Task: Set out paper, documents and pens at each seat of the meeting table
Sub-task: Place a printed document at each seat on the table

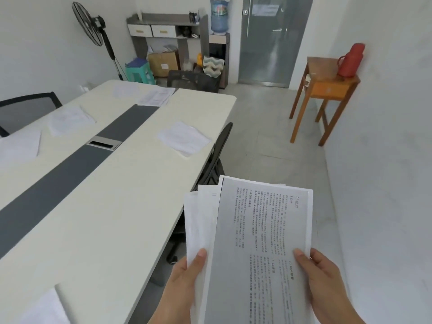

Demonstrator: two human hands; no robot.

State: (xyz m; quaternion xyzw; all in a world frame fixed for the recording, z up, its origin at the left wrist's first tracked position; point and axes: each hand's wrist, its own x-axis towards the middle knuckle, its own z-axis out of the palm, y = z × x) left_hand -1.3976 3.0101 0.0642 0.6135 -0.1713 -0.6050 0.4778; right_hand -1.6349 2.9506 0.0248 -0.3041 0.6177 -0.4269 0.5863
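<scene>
Docs point(259, 242) in both hands | beside table point(131, 206) edge

Left hand point(184, 286): being held up at the lower middle of the view, with the forearm being extended in from the bottom edge. Its thumb point(199, 257) is being laid flat, tip pointing away, on top of a stack of sheets point(257, 230) near the stack's left edge. The other fingers are being kept underneath, hidden.

Right hand point(327, 284): being held up level with the left, with the forearm being extended in from the lower right. Its thumb point(301, 254) is being pressed on the top sheet near the right edge. The remaining fingers are being wrapped behind that edge, mostly hidden.

Both hands: being kept well apart, the stack being pinched between them.
</scene>
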